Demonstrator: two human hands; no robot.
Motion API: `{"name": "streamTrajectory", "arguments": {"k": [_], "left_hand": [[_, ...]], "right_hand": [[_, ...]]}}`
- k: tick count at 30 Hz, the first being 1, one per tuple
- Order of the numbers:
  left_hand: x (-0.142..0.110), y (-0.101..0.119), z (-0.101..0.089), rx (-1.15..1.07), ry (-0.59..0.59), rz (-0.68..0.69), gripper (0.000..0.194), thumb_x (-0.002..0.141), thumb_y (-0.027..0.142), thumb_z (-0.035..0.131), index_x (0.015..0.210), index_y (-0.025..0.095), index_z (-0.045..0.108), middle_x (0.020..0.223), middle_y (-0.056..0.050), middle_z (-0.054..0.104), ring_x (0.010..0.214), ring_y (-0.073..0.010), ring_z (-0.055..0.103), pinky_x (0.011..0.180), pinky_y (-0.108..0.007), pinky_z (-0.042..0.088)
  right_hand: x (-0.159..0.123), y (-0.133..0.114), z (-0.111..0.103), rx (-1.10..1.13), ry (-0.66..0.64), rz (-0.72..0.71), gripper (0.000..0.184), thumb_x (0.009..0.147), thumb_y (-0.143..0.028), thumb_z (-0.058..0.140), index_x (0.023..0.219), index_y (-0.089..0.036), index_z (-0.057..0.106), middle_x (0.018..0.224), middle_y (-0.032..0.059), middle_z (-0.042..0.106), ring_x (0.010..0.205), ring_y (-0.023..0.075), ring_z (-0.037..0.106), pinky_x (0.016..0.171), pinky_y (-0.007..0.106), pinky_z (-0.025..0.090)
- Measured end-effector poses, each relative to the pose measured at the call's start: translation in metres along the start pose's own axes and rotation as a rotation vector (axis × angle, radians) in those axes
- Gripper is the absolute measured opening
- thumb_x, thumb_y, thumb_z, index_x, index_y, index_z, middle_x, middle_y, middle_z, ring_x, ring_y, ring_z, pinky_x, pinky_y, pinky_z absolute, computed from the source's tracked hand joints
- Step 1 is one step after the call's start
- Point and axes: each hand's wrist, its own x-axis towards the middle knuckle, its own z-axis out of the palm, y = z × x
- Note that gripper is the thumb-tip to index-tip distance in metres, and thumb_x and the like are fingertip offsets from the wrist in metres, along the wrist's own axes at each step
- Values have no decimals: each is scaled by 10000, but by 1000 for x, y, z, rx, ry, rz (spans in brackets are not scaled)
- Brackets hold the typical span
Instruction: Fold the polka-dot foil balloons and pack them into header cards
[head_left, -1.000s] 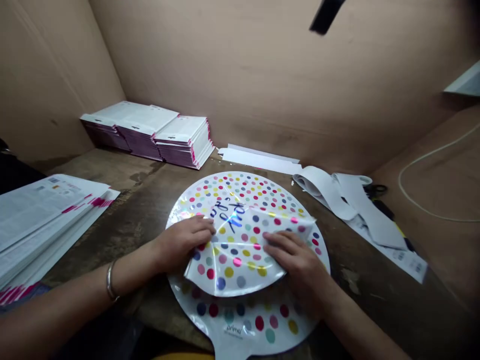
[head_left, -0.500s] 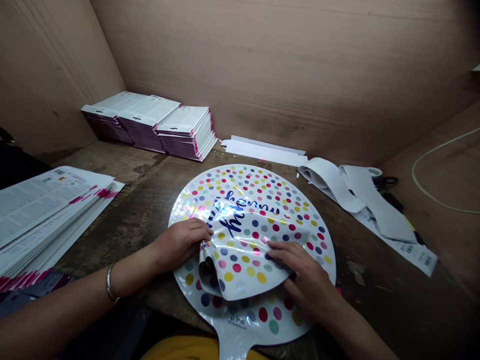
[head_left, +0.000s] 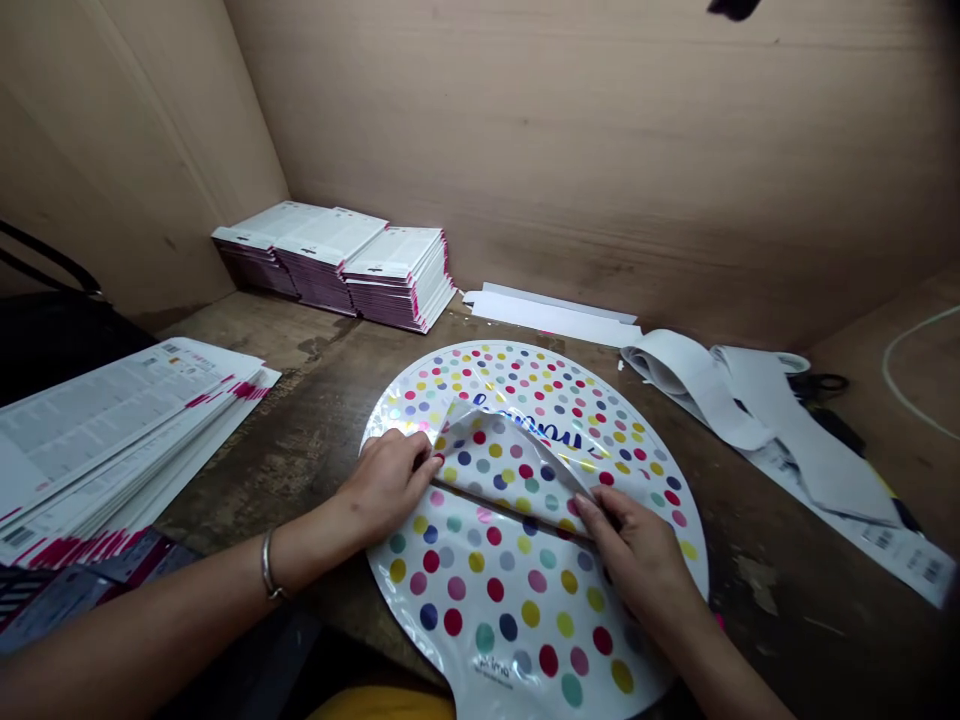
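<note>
A flat, uninflated foil balloon with coloured dots, blue lettering and a neck at the near side lies on the table. Across its middle is a second dotted foil balloon, folded into a narrow, pointed shape with its upper layer raised. My left hand pinches the left end of this folded balloon between thumb and fingers. At its right end, my right hand grips the edge, thumb on top. The fingers beneath the fold are partly hidden.
Stacked printed cards stand against the back panel, and more cards lie at left. Paper strips sit at the back. On the right are a curled label strip and scissors.
The folded balloon's near flap has been turned up and away, making it narrower and uncovering the lower balloon's dots. Both hands have kept to its ends. The view has shifted slightly.
</note>
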Motion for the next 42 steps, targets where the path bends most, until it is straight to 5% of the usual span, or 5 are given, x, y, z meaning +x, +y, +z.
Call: {"name": "streamTrajectory", "arguments": {"k": [18,24,29,34,42], "left_hand": [[7,21,-6,439,-96,109,319,854,257,475,1134,266,626,1090,-122,603,1062,-326,513,883,-487,389],[32,34,24,362,-124,569,478,945,332,329,1400,188,327,1484,-97,286,1388,-267,154,1110,-483,68],[36,28,46,307,-206,491,613,940,486,253,1451,154,182,1516,-154,136,1396,-314,76,1082,-568,20],[33,30,43,331,-214,434,595,942,475,236,1450,167,189,1518,-142,134,1396,-320,78,1051,-625,-26],[34,33,42,308,-266,388,616,931,478,262,1461,184,151,1527,-122,82,1395,-338,40,1037,-651,0]], "right_hand": [[10,-11,11,-315,-24,86,237,872,-427,366,801,-234,483,692,36,629,655,226,604,563,317,414],[10,-9,3,-392,-32,98,225,876,-369,384,814,-216,536,698,45,642,654,227,611,574,334,444],[6,-26,14,-553,148,-224,354,901,-266,353,1137,-137,583,1252,162,562,1192,317,477,954,477,389],[10,-31,38,-482,-165,-387,643,894,-490,362,1426,-133,302,1495,117,258,1384,292,184,1106,512,191],[28,27,-31,-469,99,-77,534,907,-426,332,1263,-76,521,1385,197,413,1322,328,295,1076,485,235]]}}
